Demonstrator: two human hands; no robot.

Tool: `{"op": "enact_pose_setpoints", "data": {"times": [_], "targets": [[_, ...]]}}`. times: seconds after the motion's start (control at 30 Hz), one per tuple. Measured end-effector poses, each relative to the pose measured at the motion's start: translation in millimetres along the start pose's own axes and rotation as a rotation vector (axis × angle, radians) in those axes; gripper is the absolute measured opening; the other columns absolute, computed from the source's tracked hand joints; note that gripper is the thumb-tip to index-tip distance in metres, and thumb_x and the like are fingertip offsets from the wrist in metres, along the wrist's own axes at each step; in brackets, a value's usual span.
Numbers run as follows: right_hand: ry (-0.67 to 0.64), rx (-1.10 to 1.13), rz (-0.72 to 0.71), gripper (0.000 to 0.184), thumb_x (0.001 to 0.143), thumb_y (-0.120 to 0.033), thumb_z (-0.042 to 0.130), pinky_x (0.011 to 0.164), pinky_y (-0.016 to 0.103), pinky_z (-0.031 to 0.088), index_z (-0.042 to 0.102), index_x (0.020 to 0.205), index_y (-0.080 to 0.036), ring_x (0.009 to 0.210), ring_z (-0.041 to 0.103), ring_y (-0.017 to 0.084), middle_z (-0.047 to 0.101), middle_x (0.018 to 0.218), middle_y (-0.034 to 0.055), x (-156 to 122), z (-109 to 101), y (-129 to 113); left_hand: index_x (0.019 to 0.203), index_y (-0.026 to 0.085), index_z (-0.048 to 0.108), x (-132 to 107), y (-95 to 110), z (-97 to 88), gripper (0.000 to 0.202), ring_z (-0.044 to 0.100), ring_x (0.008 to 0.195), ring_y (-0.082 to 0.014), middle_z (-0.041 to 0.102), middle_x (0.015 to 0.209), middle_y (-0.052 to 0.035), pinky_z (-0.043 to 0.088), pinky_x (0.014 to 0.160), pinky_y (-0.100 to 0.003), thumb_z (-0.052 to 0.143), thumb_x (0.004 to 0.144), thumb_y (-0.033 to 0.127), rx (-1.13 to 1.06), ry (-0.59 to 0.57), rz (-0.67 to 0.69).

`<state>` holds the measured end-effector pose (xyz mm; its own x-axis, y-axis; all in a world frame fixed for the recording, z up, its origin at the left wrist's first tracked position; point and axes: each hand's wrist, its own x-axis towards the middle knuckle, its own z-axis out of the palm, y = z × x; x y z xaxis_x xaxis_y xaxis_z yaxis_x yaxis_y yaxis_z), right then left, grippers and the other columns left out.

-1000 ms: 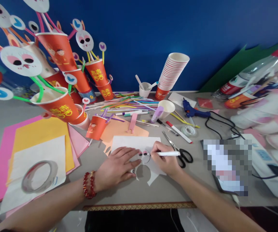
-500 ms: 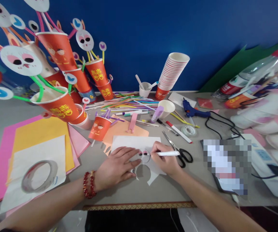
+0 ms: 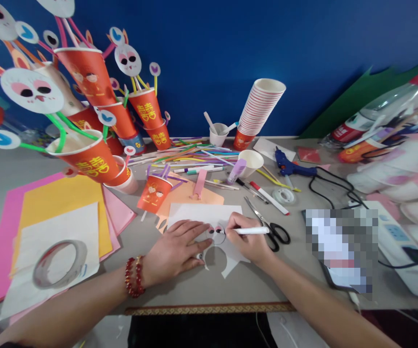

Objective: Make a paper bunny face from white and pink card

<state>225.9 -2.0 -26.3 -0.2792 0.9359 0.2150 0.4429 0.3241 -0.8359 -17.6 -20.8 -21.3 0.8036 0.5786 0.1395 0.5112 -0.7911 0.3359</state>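
A white sheet of paper [image 3: 183, 211] with a curved cut-out at its lower edge lies before me. Drawn on it is a round face [image 3: 215, 238] with pink lids and black eyes. My left hand [image 3: 180, 244] lies flat on the sheet, fingers stretched toward the face; a small white object [image 3: 199, 256] with a dark centre shows by its thumb, mostly hidden. My right hand [image 3: 247, 237] grips a white marker [image 3: 254, 231], whose tip meets the right eye. Black-handled scissors [image 3: 277, 234] lie open just beyond that hand.
Red paper cups [image 3: 93, 162] with rabbit faces crowd the left, above coloured paper [image 3: 45, 200] and a tape roll [image 3: 59, 263]. Behind are pipe cleaners [image 3: 190, 150] and a cup stack [image 3: 261, 106]. A glue gun [image 3: 292, 166], pixelated phone [image 3: 339, 251] and power strip [image 3: 394, 232] occupy the right.
The small red cup with purple pipe cleaners has shifted slightly right and tilted more. Both hands stay almost where they were, with the marker tip still at the right eye.
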Motion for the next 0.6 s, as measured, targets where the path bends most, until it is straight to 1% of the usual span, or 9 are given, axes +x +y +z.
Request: {"op": "enact_pose_setpoints", "data": {"times": [0.17,0.33,0.6], "targets": [[0.028,0.007,0.004,0.017,0.076,-0.017,0.05,0.048,0.023,0.031,0.044,0.06,-0.022,0.048,0.04,0.011,0.045,0.051,-0.0049,-1.2,-0.9,0.0,0.135,0.025,0.052,-0.2,-0.8,0.9,0.045,0.04,0.134,-0.0282,0.042,0.15,-0.0093,0.034,0.11,-0.048,0.052,0.095,0.045,0.003,-0.001,0.0],[-0.009,-0.009,0.014,0.016,0.077,-0.018,0.05,0.048,0.023,0.032,0.045,0.062,-0.021,0.047,0.041,0.011,0.046,0.052,-0.0048,-1.2,-0.4,0.9,0.136,0.025,0.051,0.0,-1.2,0.7,0.046,0.04,0.135,-0.0281,0.041,0.151,-0.0095,0.034,0.11,-0.049,0.051,0.095,0.045,0.007,-0.02,0.008],[0.009,-0.016,0.015,0.017,0.076,-0.018,0.05,0.048,0.023,0.032,0.044,0.061,-0.022,0.047,0.041,0.011,0.047,0.051,-0.0048,-0.5,-0.2,0.3,0.136,0.025,0.052,0.1,-0.3,-0.5,0.045,0.04,0.134,-0.0276,0.042,0.151,-0.0094,0.033,0.11,-0.047,0.051,0.096,0.045,0.005,-0.005,0.003]]}}
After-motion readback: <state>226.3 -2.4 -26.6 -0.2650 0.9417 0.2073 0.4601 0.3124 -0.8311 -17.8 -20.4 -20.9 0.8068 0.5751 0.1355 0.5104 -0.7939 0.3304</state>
